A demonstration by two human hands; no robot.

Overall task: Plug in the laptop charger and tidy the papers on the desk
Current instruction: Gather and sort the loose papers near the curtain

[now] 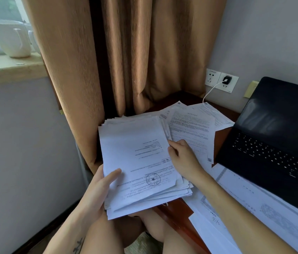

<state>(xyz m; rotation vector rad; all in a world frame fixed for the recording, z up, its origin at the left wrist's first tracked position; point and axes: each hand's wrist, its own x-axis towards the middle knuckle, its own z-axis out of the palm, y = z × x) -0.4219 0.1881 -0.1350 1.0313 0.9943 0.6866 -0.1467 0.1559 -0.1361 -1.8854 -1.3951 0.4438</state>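
My left hand [101,187] grips the near left edge of a thick stack of printed papers [137,153], thumb on top, holding it over the desk's left end. My right hand [182,156] pinches the stack's right edge, fingers curled at the sheets. Loose printed sheets [194,125] lie on the desk beyond the stack. More large sheets [250,208] lie under and in front of the open black laptop [272,143]. A black charger plug [227,80] sits in the right wall socket, and its white cable [209,96] runs down onto the papers.
The dark wooden desk [221,136] stands against a grey wall, with a free socket [211,77] left of the plug. Brown curtains [126,52] hang behind the desk's left end. A white kettle [10,39] stands on the window sill at far left.
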